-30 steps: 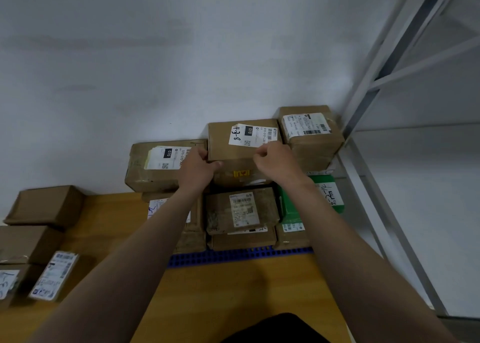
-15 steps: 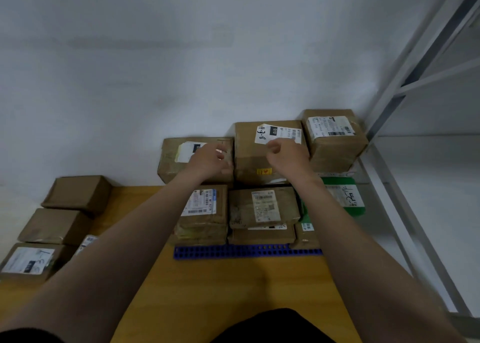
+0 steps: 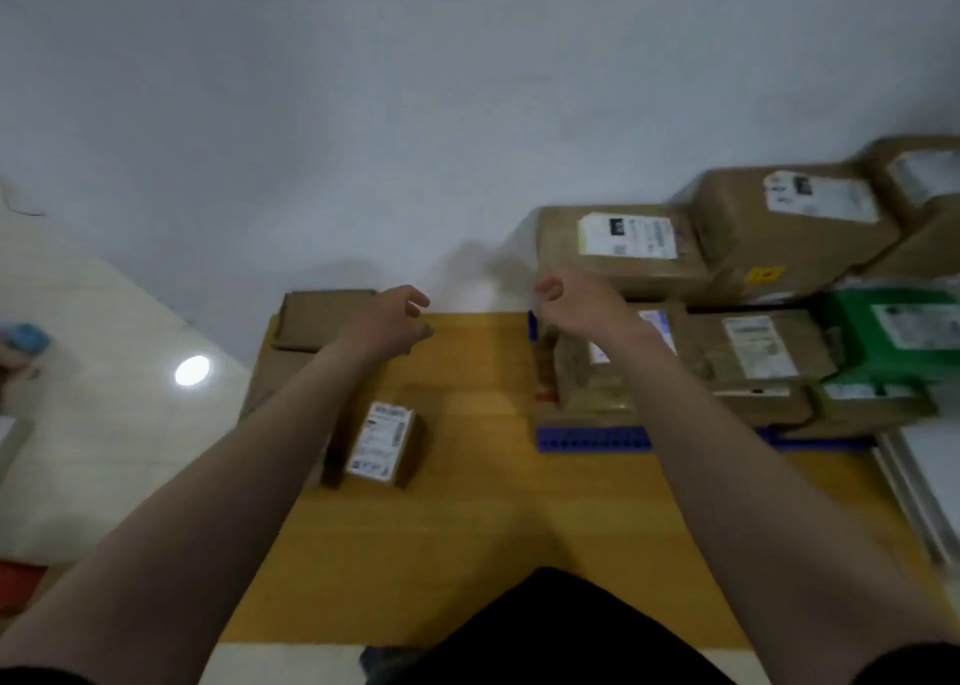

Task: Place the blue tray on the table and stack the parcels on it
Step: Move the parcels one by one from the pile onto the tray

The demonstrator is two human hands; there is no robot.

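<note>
Tray (image 3: pixel 592 438): lies on the table (image 3: pixel 467 554) along its right half, front rim parallel to the near edge. Only the blue perforated rim and a far-left corner show.

Stack (image 3: pixel 758 352): brown parcels in at least two layers cover the tray, with a green parcel (image 3: pixel 893 331) in the lower layer toward the right edge. The top layer stands against the wall.

Small parcel (image 3: pixel 387 443): off the tray, near the table's left edge, label up. It appears to be next for stacking.

Handling, as a judgement: taped cardboard, stiff, probably light for its size. The label face may be slick, so hold it across the two long sides, thumb opposite fingers. One hand should serve.

Left hand (image 3: pixel 384 321): over the far left part of the table, fingers loosely curled and apart, holding nothing.

Right hand (image 3: pixel 576 308): at the left end of the stack, fingers loosely curled, empty. Contact with the parcels cannot be told; the view is blurred.

Other: plain cartons (image 3: pixel 322 321) at the far left corner of the table.
</note>
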